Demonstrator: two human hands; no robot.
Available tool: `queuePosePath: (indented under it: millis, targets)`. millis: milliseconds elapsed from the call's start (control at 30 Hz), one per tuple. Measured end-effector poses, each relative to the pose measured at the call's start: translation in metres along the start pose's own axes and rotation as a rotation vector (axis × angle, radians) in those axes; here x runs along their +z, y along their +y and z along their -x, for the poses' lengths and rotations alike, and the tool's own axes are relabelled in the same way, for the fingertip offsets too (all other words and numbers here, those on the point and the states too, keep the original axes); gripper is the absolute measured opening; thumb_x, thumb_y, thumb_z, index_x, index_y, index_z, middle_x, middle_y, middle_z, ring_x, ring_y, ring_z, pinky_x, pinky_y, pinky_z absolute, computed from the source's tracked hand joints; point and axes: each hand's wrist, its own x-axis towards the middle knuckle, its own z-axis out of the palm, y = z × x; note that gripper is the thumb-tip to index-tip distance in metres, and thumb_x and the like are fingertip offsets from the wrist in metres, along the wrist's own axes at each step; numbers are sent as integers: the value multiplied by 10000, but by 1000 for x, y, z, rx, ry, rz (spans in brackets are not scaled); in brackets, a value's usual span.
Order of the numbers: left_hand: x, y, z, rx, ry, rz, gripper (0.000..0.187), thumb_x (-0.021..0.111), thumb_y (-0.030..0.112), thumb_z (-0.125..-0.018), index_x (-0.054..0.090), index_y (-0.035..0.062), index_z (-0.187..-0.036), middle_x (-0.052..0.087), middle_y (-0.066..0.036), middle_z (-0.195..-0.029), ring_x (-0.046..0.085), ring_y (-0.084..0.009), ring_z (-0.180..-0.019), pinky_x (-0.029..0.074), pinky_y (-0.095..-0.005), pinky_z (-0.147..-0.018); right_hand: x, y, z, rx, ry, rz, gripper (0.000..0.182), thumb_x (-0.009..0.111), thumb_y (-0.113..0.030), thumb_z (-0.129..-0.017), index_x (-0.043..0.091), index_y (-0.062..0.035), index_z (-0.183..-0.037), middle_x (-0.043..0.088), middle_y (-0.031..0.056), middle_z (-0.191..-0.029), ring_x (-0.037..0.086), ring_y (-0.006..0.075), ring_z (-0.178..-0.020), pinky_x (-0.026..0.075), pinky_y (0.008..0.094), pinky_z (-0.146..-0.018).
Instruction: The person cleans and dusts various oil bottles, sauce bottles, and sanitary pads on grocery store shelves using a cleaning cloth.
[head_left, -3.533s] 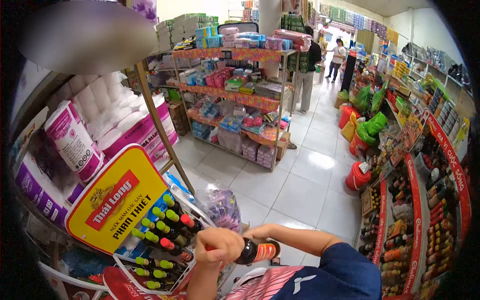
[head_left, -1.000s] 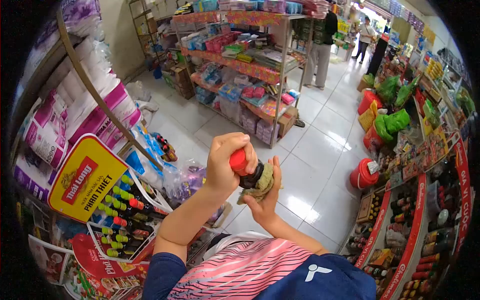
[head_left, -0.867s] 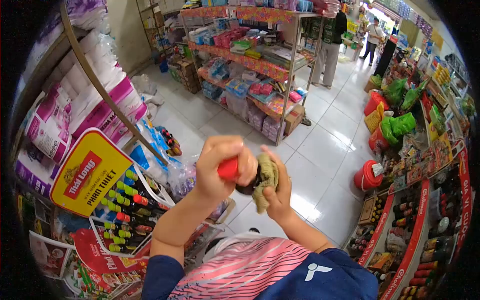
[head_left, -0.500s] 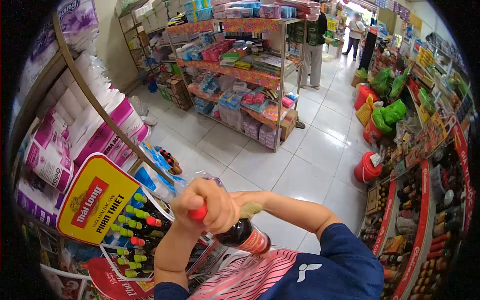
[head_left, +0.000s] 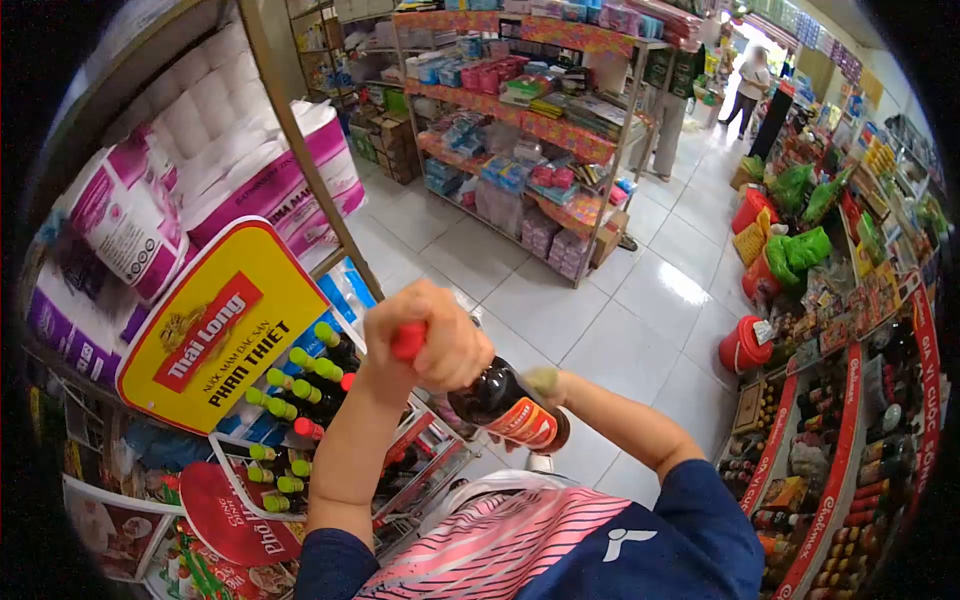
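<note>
The left hand (head_left: 430, 335) has its fingers wrapped round the neck of a dark bottle (head_left: 512, 408), red cap (head_left: 408, 341) jutting past them; the right hand's (head_left: 558, 391) fingers, behind the bottle, are hidden, grip unclear.

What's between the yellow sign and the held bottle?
Across the head view: green- and red-capped bottles, then the left hand with its forearm.

Right hand (head_left: 558, 387) mostly hidden behind the dark bottle (head_left: 515, 410).
The bottle's neck is covered by the left hand (head_left: 430, 337); only a scrap of pale green cloth (head_left: 543, 379) can be seen. The distant person's head (head_left: 757, 54) is blurred, and the shelves at right (head_left: 849, 390) are cut off by the dark rim.
</note>
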Motion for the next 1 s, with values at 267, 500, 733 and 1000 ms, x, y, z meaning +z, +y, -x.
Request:
queuePosePath:
  millis: [267,500,733,1000]
  targets:
    - [-13,28,19,82,-76,-165,383,441,236,-744,380,48,-416,377,-45,-352,358,-162,-279,293,-288,-357,56,32,-31,-733,655,-715,392,411,-365,-813,494,-60,-1044,517,138,-1065,507,267,-960,383,438,-862]
    - [-3,-19,32,-188,18,-554,270,492,175,-639,398,7,-449,398,-36,-401,366,-115,-354,270,-257,-365,16,44,-54,-752,667,-843,349,363,-306,-838,503,-42,-1017,528,140,-1043,513,273,-945,406,430,-843]
    - [-18,-91,64,-307,51,-576,179,490,123,-588,446,11,-456,436,-51,-435,433,-146,-401,315,-257,-398,-36,115,-36,-697,776,-754,363,387,-351,-830,532,-58,-988,549,106,-1011,546,245,-884,447,412,-780]
    - [-11,-170,55,187,-162,-1171,113,522,62,-527,417,59,-484,424,-84,-477,436,-266,-452,349,-340,-455,-52,75,-6,-912,893,-773,396,407,-445,-807,553,-78,-784,573,91,-732,547,225,-582,473,345,-554]
